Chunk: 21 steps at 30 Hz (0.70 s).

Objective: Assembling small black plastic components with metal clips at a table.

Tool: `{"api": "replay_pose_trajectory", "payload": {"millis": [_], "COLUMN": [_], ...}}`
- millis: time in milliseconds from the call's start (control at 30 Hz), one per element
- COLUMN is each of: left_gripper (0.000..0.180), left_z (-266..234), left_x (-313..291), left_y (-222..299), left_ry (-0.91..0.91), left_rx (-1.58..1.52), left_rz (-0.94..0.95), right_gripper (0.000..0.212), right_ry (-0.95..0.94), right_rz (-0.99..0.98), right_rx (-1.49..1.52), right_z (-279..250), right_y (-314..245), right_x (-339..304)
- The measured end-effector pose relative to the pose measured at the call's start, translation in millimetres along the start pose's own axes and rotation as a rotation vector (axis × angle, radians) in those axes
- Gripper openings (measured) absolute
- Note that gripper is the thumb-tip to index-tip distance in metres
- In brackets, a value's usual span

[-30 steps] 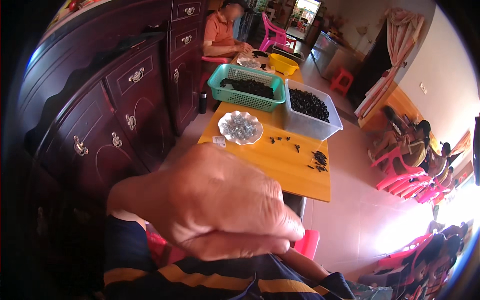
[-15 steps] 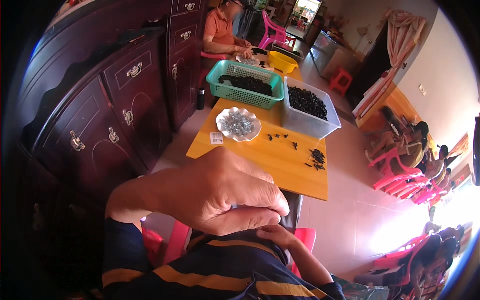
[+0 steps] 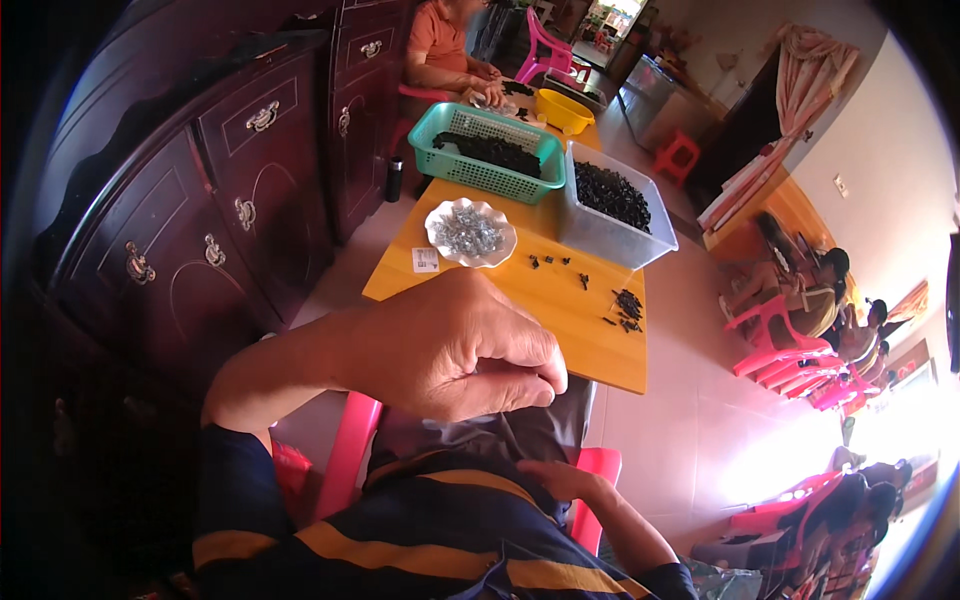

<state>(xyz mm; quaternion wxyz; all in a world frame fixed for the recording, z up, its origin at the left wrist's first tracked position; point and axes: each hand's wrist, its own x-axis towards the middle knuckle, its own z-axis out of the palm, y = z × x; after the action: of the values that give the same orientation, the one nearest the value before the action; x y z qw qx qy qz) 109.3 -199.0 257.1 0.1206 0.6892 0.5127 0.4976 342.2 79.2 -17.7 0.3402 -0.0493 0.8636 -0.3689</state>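
My left hand (image 3: 480, 350) is raised in front of the near end of the yellow table (image 3: 585, 330). Its thumb and forefinger are pinched together; anything between the tips is too small or hidden to make out. Low over my lap, my right hand (image 3: 560, 480) lies against my striped shirt, fingers stretched out, partly blurred, with no object visible in it. Beyond the left hand, a scalloped white dish (image 3: 507, 240) holds small clear pieces. A small white card (image 3: 425, 260) lies beside it. Small black parts (image 3: 627, 305) sit in a loose pile near the table's right edge, with several more (image 3: 584, 281) scattered nearby.
A green basket (image 3: 465, 172) and a clear plastic bin (image 3: 612, 244), both holding black parts, stand farther back. Behind them are a yellow basin (image 3: 565, 118) and a person in orange (image 3: 437, 50). Dark cabinets (image 3: 270, 190) line the left; pink chairs (image 3: 770, 335) stand right.
My left hand has risen slightly, still pinched. My right hand has shifted down a little. The whole view has tilted slightly, so the table appears a bit higher and farther left.
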Motion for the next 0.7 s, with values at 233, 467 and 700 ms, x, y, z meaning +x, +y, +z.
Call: {"api": "replay_pose_trajectory", "payload": {"millis": [233, 467, 700], "left_gripper": [0.011, 0.011, 0.014], "left_z": [0, 22, 60], "left_x": [-6, -28, -50], "left_y": [-5, -47, -82], "left_ry": [-0.053, -0.167, -0.232], "left_rx": [0.009, -0.053, -0.227], "left_rz": [-0.063, -0.279, -0.436], "right_gripper": [0.065, 0.061, 0.036], "right_ry": [-0.035, 0.119, 0.319], "right_rz": [-0.044, -0.213, -0.209], "right_rx": [-0.032, -0.018, -0.151], "right_z": [7, 22, 28], "right_y": [16, 40, 5], "right_x": [11, 1, 6]}}
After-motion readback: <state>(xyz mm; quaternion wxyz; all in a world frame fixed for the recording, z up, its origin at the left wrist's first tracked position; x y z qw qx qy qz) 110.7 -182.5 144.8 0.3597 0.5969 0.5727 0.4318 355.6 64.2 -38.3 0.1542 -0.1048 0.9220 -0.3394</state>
